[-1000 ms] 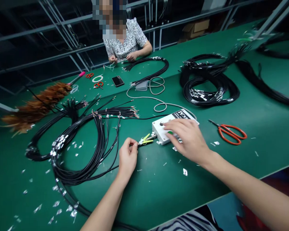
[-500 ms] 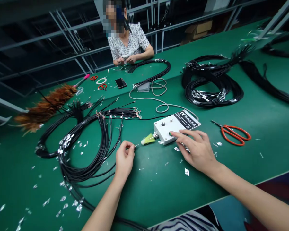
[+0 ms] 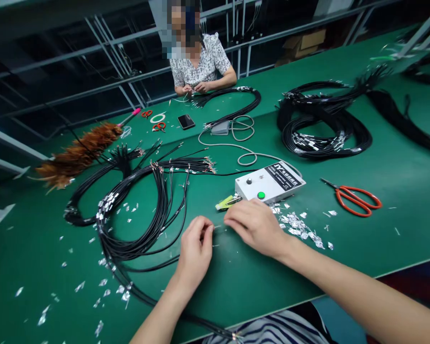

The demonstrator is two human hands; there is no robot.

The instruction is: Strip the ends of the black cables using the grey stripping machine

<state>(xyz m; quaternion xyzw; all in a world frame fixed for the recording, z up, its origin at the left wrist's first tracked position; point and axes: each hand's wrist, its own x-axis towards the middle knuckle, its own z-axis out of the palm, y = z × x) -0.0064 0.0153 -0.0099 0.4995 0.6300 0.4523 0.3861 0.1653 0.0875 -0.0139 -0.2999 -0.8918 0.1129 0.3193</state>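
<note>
Foil scraps (image 3: 303,225) — beside the white box (image 3: 270,184).

A feather duster (image 3: 82,150) lay beyond the fingers (image 3: 208,237), to their left, with a phone (image 3: 186,122) farther off. A cardboard box (image 3: 310,42) sat well beyond them, rightward.
</note>
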